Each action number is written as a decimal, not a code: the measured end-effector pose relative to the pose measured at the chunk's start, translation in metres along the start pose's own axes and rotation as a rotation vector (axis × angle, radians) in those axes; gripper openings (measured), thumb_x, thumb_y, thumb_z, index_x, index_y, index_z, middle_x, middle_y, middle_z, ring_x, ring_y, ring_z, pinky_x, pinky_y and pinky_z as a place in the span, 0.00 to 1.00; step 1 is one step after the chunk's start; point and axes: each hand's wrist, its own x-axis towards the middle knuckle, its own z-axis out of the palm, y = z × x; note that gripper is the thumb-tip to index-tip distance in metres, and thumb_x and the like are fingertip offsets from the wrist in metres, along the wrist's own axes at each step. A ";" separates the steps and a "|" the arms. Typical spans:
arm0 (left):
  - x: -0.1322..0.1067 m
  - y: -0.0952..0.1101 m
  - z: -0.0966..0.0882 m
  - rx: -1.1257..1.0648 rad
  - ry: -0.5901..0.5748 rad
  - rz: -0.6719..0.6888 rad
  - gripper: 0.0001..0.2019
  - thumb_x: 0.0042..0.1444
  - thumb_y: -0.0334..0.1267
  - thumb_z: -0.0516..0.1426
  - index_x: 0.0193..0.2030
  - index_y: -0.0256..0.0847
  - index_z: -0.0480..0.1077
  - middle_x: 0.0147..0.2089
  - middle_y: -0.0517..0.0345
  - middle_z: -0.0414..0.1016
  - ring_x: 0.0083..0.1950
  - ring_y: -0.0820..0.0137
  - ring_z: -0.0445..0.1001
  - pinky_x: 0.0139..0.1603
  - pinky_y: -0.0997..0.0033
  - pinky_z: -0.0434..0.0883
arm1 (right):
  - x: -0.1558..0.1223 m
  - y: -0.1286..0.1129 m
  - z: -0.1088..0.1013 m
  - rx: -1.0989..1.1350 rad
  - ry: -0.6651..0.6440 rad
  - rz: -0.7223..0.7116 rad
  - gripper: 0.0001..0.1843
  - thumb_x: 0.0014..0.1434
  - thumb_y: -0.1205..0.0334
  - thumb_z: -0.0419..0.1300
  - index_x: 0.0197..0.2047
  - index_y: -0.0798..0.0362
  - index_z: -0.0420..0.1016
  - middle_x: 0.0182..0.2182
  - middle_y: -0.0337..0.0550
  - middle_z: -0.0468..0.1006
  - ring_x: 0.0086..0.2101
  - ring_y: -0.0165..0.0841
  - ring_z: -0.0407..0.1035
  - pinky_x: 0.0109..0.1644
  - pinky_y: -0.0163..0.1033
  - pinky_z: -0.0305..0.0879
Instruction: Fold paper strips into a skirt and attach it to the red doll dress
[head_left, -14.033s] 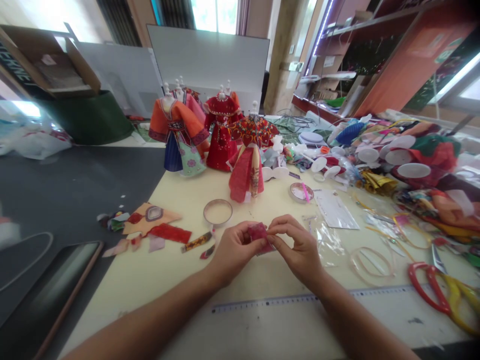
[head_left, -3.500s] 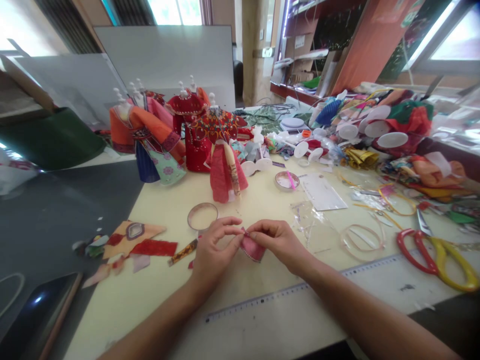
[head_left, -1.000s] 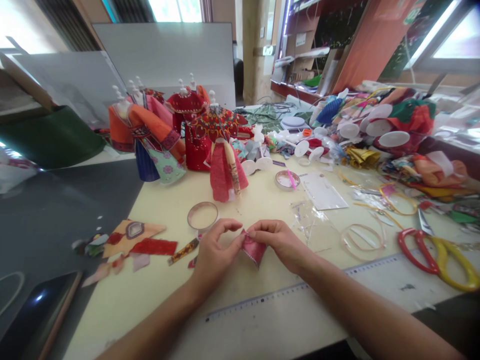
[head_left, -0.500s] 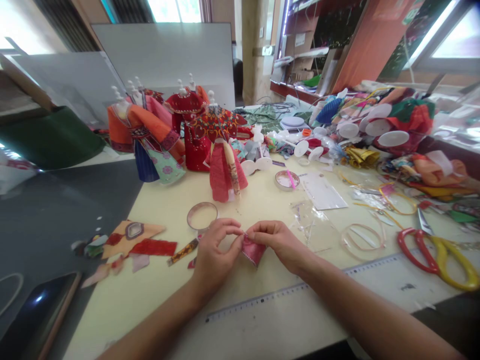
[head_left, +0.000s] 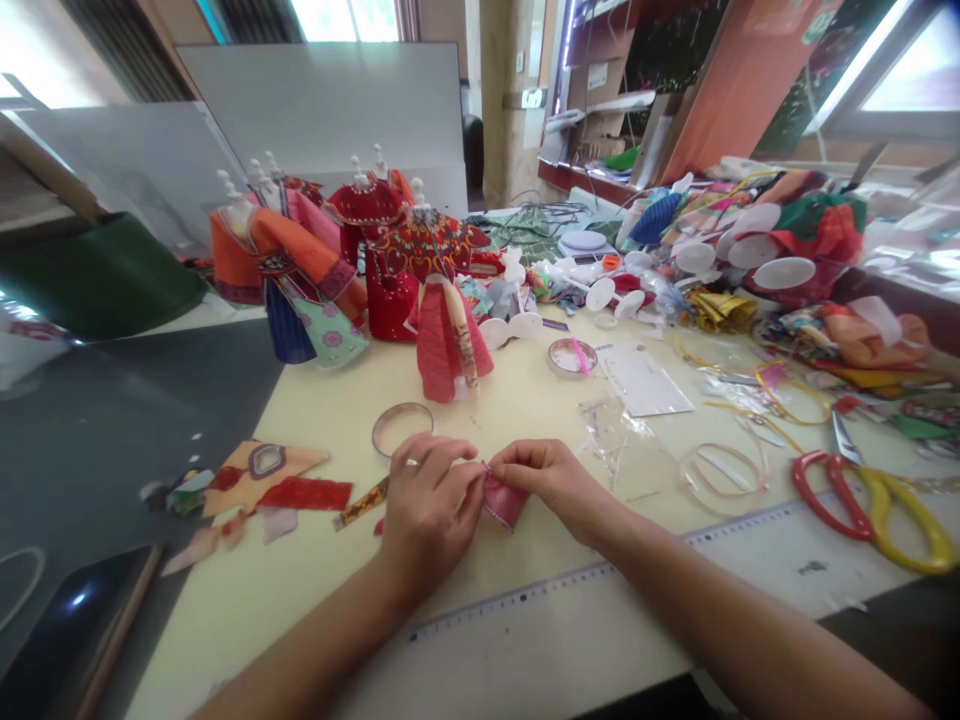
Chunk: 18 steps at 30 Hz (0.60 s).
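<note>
From my remote station, the pale cream worktable [head_left: 225, 610] spreads beyond the fingers, with a slim steel ruler [head_left: 517, 597] lying just below them. My left hand [head_left: 431, 510] and right hand [head_left: 544, 478] meet almost level, their fingers closed in a pinch on a small, glossy pink-red fabric scrap [head_left: 504, 503]. The scrap lies just below the right fingertips, nearer that hand, its long axis running down toward the ruler and its crinkled point aimed there.

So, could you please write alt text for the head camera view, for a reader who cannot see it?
A left hand and right hand pinch a small pink fabric piece over a cream table. Miniature costumed dresses stand beyond; red-and-yellow scissors lie to the right.
</note>
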 end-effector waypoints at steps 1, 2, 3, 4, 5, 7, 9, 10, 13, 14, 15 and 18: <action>0.000 0.000 0.000 0.013 -0.007 0.014 0.08 0.49 0.25 0.59 0.35 0.40 0.69 0.37 0.53 0.75 0.42 0.63 0.71 0.50 0.55 0.66 | 0.000 0.000 0.000 -0.003 -0.003 0.000 0.06 0.49 0.61 0.62 0.28 0.55 0.76 0.23 0.38 0.76 0.26 0.28 0.68 0.33 0.34 0.63; 0.000 0.000 -0.001 0.025 -0.015 0.026 0.08 0.49 0.25 0.59 0.35 0.40 0.69 0.37 0.53 0.75 0.42 0.63 0.71 0.50 0.55 0.66 | 0.000 0.000 0.000 -0.005 -0.007 -0.002 0.06 0.49 0.61 0.62 0.28 0.55 0.76 0.23 0.38 0.76 0.26 0.29 0.68 0.33 0.34 0.64; 0.000 0.000 -0.001 0.036 -0.023 0.037 0.08 0.50 0.25 0.59 0.35 0.40 0.69 0.37 0.54 0.75 0.42 0.64 0.71 0.51 0.54 0.65 | 0.000 0.000 0.000 -0.007 -0.008 -0.004 0.06 0.49 0.61 0.62 0.28 0.55 0.76 0.23 0.38 0.76 0.26 0.29 0.68 0.33 0.34 0.64; 0.000 0.000 -0.001 0.045 -0.029 0.044 0.07 0.50 0.26 0.58 0.35 0.40 0.69 0.37 0.54 0.75 0.42 0.64 0.71 0.51 0.54 0.65 | 0.000 0.000 0.000 -0.011 -0.009 -0.006 0.06 0.49 0.61 0.62 0.28 0.55 0.76 0.23 0.38 0.76 0.25 0.28 0.68 0.33 0.34 0.64; 0.000 0.001 -0.001 0.050 -0.028 0.047 0.07 0.51 0.26 0.58 0.35 0.40 0.70 0.36 0.54 0.75 0.42 0.64 0.71 0.51 0.55 0.65 | 0.000 0.000 0.000 -0.014 -0.010 -0.007 0.06 0.49 0.61 0.61 0.28 0.55 0.76 0.23 0.38 0.76 0.25 0.28 0.68 0.33 0.34 0.64; 0.000 0.002 -0.001 0.053 -0.018 0.047 0.06 0.51 0.26 0.58 0.35 0.39 0.70 0.35 0.55 0.75 0.41 0.64 0.71 0.51 0.54 0.65 | 0.000 0.001 -0.001 -0.021 -0.013 -0.009 0.06 0.49 0.61 0.61 0.28 0.56 0.76 0.23 0.38 0.76 0.25 0.29 0.69 0.33 0.34 0.64; 0.001 0.003 -0.001 0.055 -0.010 0.052 0.05 0.51 0.26 0.58 0.34 0.38 0.70 0.35 0.54 0.76 0.41 0.64 0.72 0.51 0.54 0.65 | 0.000 0.002 -0.001 -0.025 -0.017 -0.010 0.06 0.50 0.61 0.61 0.28 0.56 0.76 0.22 0.38 0.76 0.25 0.29 0.69 0.33 0.34 0.64; 0.001 0.004 -0.001 0.057 -0.011 0.059 0.05 0.51 0.26 0.58 0.34 0.38 0.70 0.35 0.54 0.76 0.41 0.64 0.72 0.51 0.54 0.65 | 0.000 0.002 -0.001 -0.029 -0.020 -0.011 0.06 0.50 0.61 0.61 0.29 0.56 0.76 0.22 0.38 0.76 0.25 0.29 0.69 0.33 0.34 0.65; 0.001 0.004 -0.002 0.074 -0.031 0.087 0.05 0.51 0.25 0.58 0.34 0.36 0.71 0.34 0.53 0.76 0.41 0.63 0.72 0.51 0.53 0.64 | 0.001 0.003 -0.001 -0.043 -0.021 -0.009 0.07 0.50 0.61 0.60 0.29 0.55 0.76 0.22 0.38 0.76 0.24 0.29 0.69 0.32 0.35 0.65; 0.001 0.004 -0.002 0.079 -0.034 0.095 0.05 0.51 0.25 0.58 0.34 0.36 0.71 0.34 0.53 0.76 0.41 0.63 0.72 0.51 0.53 0.64 | 0.001 0.002 -0.001 -0.049 -0.020 -0.009 0.07 0.50 0.61 0.60 0.28 0.55 0.76 0.22 0.38 0.76 0.24 0.29 0.69 0.32 0.34 0.65; 0.002 0.004 -0.002 0.083 -0.035 0.101 0.05 0.50 0.25 0.58 0.35 0.36 0.71 0.34 0.53 0.76 0.41 0.63 0.72 0.51 0.53 0.64 | 0.001 0.002 -0.001 -0.053 -0.019 -0.009 0.07 0.50 0.61 0.60 0.28 0.55 0.76 0.22 0.38 0.76 0.24 0.29 0.69 0.32 0.34 0.65; 0.001 0.003 -0.002 0.085 -0.030 0.115 0.06 0.50 0.24 0.59 0.35 0.35 0.71 0.34 0.52 0.76 0.40 0.63 0.72 0.51 0.52 0.64 | 0.000 0.002 -0.001 -0.058 -0.010 -0.004 0.07 0.50 0.61 0.61 0.28 0.55 0.77 0.22 0.39 0.76 0.25 0.29 0.68 0.32 0.34 0.64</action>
